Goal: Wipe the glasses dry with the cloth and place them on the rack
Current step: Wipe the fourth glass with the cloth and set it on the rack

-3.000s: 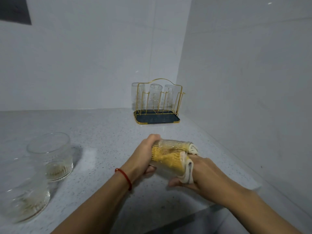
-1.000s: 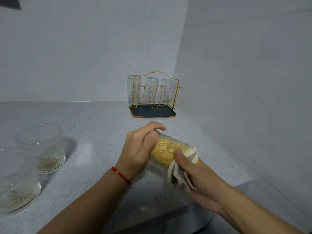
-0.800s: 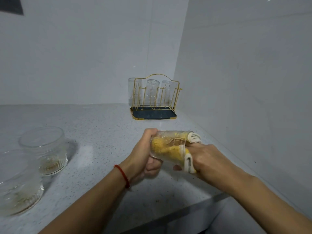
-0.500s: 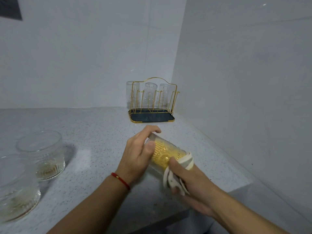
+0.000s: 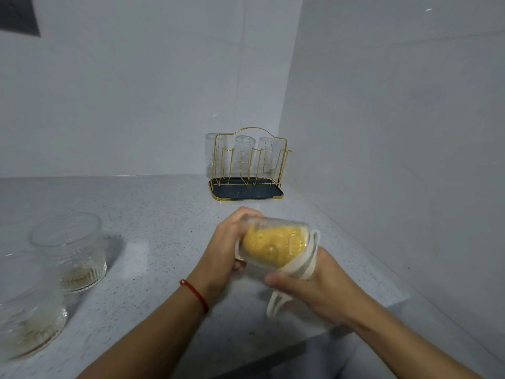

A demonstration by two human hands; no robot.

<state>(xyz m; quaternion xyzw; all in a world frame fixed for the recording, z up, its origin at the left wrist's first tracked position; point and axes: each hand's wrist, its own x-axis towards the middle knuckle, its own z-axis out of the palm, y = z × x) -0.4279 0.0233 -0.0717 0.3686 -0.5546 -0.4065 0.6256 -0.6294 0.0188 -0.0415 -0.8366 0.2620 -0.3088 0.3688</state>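
Note:
A clear ribbed glass [image 5: 269,228] lies on its side in the air above the counter, its inside stuffed with a yellow cloth [image 5: 273,246]. My left hand [image 5: 226,253] grips the glass at its base end. My right hand [image 5: 314,288] holds the white end of the cloth at the glass's mouth. A gold wire rack [image 5: 247,165] on a dark tray stands in the far corner with three glasses upside down on its pegs. Two more ribbed glasses stand at the left: one [image 5: 69,251] further back, one [image 5: 24,310] at the frame's edge.
The speckled grey counter [image 5: 164,228] runs from the left to the right wall. Its front edge passes just under my hands. White walls meet in the corner behind the rack.
The glass has been turning back and forth between my hands around the cloth; it now lies more level, and my hands sit slightly further right than half a second ago.

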